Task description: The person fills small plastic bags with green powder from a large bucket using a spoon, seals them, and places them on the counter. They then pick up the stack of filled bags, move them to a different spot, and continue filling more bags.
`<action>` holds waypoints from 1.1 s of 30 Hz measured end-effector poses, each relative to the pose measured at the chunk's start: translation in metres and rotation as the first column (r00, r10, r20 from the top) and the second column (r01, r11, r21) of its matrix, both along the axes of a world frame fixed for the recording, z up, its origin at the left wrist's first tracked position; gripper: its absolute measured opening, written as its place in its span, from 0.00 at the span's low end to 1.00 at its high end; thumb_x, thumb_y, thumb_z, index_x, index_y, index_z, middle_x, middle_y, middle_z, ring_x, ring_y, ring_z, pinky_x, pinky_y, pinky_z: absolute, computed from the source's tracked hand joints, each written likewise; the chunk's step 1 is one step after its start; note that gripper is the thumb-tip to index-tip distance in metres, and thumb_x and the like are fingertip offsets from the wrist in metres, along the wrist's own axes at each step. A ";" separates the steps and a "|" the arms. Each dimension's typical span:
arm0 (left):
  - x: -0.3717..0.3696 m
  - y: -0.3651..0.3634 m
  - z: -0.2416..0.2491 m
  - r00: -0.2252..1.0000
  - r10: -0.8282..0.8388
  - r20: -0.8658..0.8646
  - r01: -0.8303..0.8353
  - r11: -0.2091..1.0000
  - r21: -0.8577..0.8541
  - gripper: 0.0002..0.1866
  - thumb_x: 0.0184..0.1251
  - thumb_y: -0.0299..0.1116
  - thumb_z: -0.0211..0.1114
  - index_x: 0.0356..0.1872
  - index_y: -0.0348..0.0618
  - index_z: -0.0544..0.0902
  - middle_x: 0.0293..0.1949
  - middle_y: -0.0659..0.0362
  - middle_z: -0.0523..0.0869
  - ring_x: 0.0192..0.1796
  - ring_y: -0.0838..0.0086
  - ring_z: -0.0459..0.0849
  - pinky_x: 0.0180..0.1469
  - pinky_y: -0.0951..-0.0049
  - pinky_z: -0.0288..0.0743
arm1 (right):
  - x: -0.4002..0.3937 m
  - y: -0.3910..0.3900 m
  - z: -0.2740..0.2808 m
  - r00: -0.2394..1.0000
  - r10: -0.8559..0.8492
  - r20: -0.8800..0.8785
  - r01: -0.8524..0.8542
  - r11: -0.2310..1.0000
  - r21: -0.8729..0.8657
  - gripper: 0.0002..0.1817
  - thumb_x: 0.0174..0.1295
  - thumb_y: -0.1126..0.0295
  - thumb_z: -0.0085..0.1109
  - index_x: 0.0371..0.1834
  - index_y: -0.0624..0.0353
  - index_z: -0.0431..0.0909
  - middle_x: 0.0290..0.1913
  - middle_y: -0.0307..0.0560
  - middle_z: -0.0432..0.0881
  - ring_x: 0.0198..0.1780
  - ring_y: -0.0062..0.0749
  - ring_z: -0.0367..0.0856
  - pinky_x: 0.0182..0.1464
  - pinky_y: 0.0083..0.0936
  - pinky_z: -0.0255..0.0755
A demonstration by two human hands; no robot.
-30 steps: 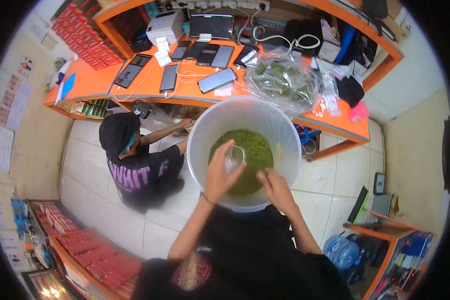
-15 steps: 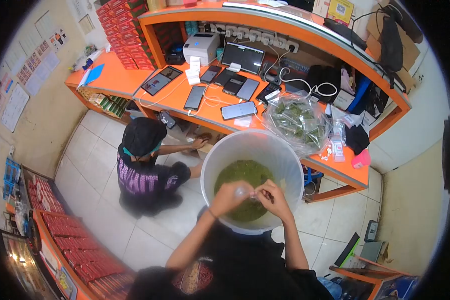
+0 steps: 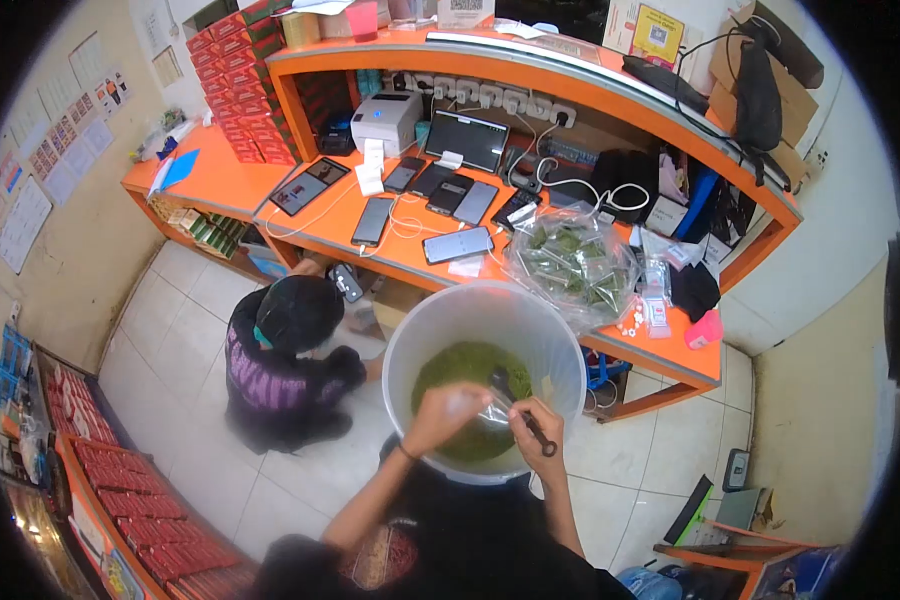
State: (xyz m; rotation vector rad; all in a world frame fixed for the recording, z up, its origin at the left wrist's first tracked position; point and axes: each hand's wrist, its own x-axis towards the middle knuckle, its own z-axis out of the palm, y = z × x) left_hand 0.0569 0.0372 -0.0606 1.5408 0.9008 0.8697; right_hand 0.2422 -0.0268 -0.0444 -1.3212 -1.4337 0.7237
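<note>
Over a large translucent tub holding green powder, both my hands work close together. My left hand is closed on a small clear plastic bag, which stretches toward the other hand. A dark spoon is gripped in my right hand, its bowl pointing up and away over the powder and its handle end sticking out toward me. The right fingers sit right at the bag's edge.
A person crouches on the floor left of the tub. Behind it, an orange desk carries several phones, a laptop, a label printer and a large bag of green packets. Red boxes are stacked at the left.
The spoon has swung into plain sight in my right hand, which has lowered a little. My view has shifted slightly. The crouching person's arm has drawn back from beneath the desk.
</note>
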 end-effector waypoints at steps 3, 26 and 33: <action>0.004 0.001 0.003 0.997 0.075 0.027 -0.075 0.997 0.018 0.10 0.68 0.34 0.68 0.43 0.37 0.86 0.34 0.64 0.86 0.34 0.87 0.78 0.35 0.83 0.71 | -0.004 0.005 0.006 0.998 -0.057 -0.010 0.057 0.998 -0.035 0.05 0.61 0.73 0.61 0.32 0.64 0.78 0.27 0.43 0.76 0.26 0.24 0.72 0.28 0.22 0.64; -0.007 0.010 0.004 0.946 0.274 -0.174 -0.245 0.954 0.173 0.07 0.59 0.31 0.71 0.35 0.40 0.86 0.33 0.54 0.87 0.37 0.68 0.85 0.43 0.70 0.77 | 0.000 0.001 -0.007 0.997 0.051 -0.060 -0.058 0.990 -0.126 0.02 0.57 0.77 0.60 0.31 0.63 0.78 0.25 0.39 0.74 0.24 0.18 0.71 0.27 0.19 0.62; 0.045 0.111 0.041 0.963 0.210 -0.167 -0.162 0.951 0.262 0.12 0.63 0.36 0.69 0.36 0.36 0.85 0.34 0.51 0.88 0.37 0.70 0.86 0.43 0.68 0.76 | 0.016 -0.002 -0.018 0.985 -0.134 -0.106 0.106 0.966 -0.236 0.01 0.56 0.77 0.59 0.30 0.63 0.77 0.26 0.36 0.74 0.25 0.15 0.69 0.27 0.17 0.61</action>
